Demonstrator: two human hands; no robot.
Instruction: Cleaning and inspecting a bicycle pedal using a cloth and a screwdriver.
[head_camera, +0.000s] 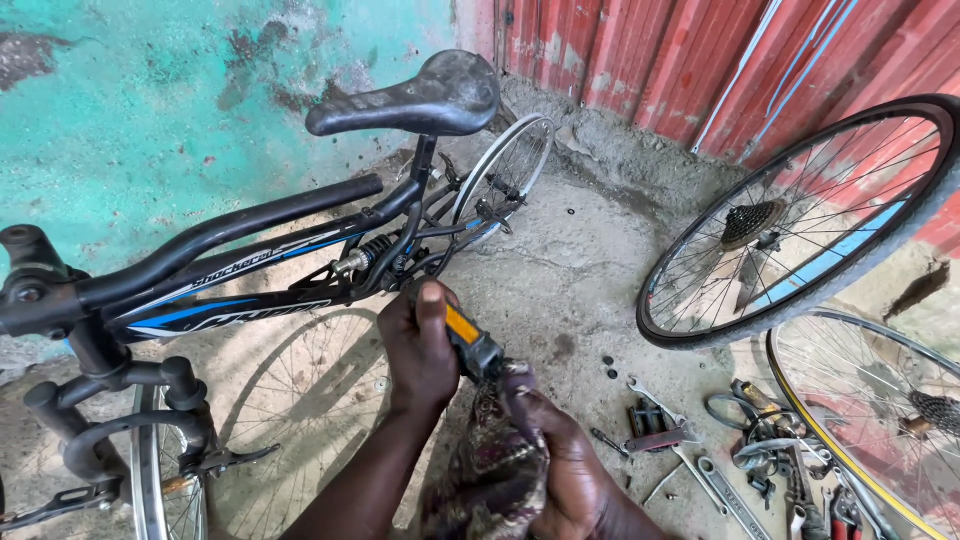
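Holding one pedal (470, 342) in left hand (420, 350) grip — right hand (560, 450) clutches one rag (490, 470); two loose wheels (800, 220).

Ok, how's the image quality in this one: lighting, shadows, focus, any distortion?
Head view: soft, even daylight, no harsh glare; the spoked wheel's faint shadow falls on the concrete floor; left hand and black pedal with orange reflector are sharp; wide-angle bending curves the frame's edges.
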